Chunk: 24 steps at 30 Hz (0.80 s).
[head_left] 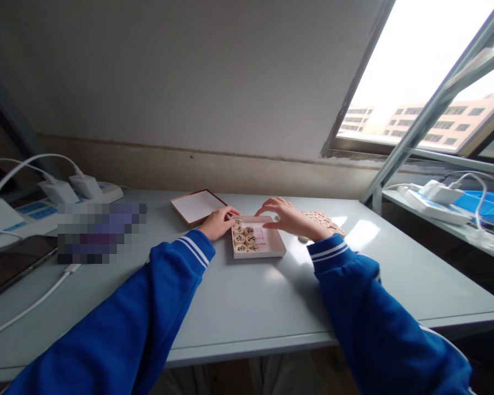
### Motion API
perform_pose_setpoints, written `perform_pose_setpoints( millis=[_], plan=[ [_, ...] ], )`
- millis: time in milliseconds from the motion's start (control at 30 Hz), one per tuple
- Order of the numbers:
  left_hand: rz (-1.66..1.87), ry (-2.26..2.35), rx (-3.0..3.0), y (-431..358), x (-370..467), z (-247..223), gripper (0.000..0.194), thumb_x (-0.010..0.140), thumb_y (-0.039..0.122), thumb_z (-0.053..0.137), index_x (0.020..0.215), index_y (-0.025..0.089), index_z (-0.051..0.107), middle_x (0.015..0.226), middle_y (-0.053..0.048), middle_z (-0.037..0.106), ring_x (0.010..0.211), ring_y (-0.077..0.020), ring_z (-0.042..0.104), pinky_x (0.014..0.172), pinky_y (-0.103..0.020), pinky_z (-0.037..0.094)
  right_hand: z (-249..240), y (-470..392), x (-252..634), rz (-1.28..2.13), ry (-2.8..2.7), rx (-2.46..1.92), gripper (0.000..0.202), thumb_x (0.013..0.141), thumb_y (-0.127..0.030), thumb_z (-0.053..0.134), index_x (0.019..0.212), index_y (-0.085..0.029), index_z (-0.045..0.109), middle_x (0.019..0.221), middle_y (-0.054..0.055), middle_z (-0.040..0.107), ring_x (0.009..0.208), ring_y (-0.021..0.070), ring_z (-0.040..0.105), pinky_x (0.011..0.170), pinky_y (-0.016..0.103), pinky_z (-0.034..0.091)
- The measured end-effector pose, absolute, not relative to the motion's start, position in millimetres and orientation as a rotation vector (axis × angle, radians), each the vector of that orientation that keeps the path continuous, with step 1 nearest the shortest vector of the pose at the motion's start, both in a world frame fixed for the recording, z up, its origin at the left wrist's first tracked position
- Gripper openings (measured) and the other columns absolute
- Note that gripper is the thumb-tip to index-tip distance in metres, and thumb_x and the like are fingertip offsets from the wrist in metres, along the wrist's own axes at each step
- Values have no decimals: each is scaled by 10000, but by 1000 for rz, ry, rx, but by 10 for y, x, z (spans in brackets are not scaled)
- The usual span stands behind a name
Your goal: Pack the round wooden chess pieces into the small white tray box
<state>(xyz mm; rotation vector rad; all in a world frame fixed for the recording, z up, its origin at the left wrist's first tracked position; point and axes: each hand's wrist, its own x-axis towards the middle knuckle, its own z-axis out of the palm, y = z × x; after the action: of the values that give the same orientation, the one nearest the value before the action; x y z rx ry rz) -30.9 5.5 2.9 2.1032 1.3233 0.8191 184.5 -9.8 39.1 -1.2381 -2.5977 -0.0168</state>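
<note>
Far left on the table (247,307): chargers (72,189) on a power strip (107,193), cables, dark tablet (12,266). Next, box lid (195,207) lying inside-up, just left of my left hand (218,223). L hand rests at the left edge of the shallow box (257,243), fingers curled loosely, touching the rim, not pinching anything I can tell. Box holds round wooden chess pcs (244,236), packed in its left half. My right hand (290,218) hovers over the box's far right corner, fingers spread & bent down. More loose pcs (323,219) in a pile behind my R wrist.
</note>
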Motion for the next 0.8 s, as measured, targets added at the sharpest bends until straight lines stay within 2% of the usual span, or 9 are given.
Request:
perform_pose_setpoints(
  millis=[167, 367, 500, 667, 800],
  plan=[
    [815, 1308, 2096, 52, -300, 33, 275, 684, 155, 427, 926, 138, 557, 971, -54, 613, 829, -156, 561, 811, -277, 437, 269, -179, 1570, -50, -2732, -1174, 253, 746, -255, 583, 999, -267, 592, 1026, 51, 536, 906, 211, 461, 743, 328, 356],
    [815, 1301, 2108, 55, -295, 30, 261, 695, 152, 431, 922, 135, 558, 980, -57, 612, 848, -155, 564, 806, -263, 439, 280, -147, 1661, -30, -2644, -1169, 178, 731, -334, 596, 884, -247, 619, 977, 44, 537, 892, 202, 451, 764, 323, 345],
    [803, 1318, 2101, 47, -293, 45, 266, 696, 138, 432, 929, 141, 559, 976, -48, 617, 838, -150, 569, 793, -256, 443, 423, -126, 1856, 9, -2551, -1201, 203, 723, -358, 593, 890, -245, 609, 932, 37, 532, 912, 200, 437, 806, 337, 336],
    [778, 1370, 2106, 50, -304, 60, 276, 698, 103, 418, 928, 147, 565, 979, -43, 621, 848, -148, 567, 800, -257, 437, 480, -75, 2220, 84, -2516, -1408, 241, 719, -409, 564, 894, -249, 607, 894, 45, 517, 901, 209, 440, 780, 346, 361],
    [786, 1390, 2121, 62, -317, 55, 278, 696, 98, 426, 929, 145, 570, 977, -47, 623, 852, -153, 568, 793, -260, 439, 414, -28, 2378, -55, -2476, -1624, 243, 685, -373, 600, 894, -249, 612, 903, 56, 523, 913, 232, 439, 792, 383, 353]
  ],
)
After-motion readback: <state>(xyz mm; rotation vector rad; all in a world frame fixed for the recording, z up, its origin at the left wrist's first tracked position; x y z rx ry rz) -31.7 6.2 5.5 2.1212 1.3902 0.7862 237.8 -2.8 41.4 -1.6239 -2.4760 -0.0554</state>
